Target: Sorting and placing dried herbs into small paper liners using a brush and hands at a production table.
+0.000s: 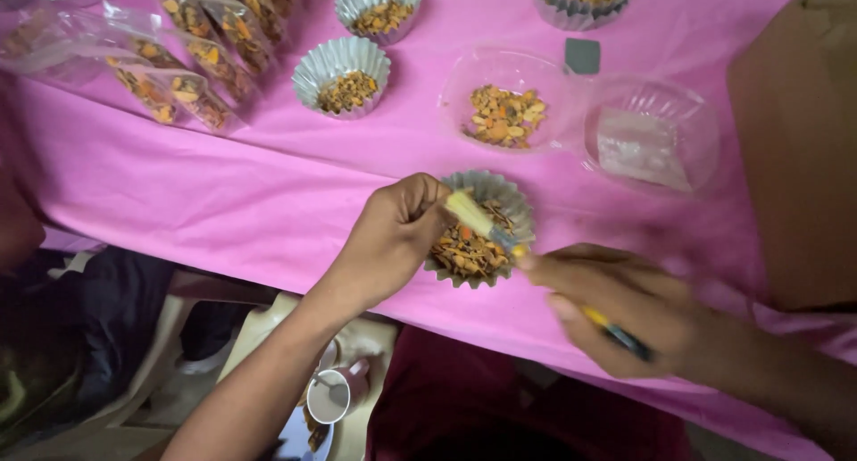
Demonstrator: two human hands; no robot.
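— What did each hand hold?
— The left hand (393, 233) pinched the rim of a pleated foil cup (479, 231) of orange-brown pieces at the pink cloth's (223, 184) near edge; the right hand (625, 305) gripped a brush (486, 222).
— And packaging?
— Clear filled pouches (183, 59) lay far left.

One head-worn camera looks steeply down, close over the pink table (223, 193) edge.

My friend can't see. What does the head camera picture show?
A left hand steadies a fluted foil cup of orange-brown bits on a pink tablecloth, while the right hand holds a small brush over it. More filled cups and clear bags lie behind.
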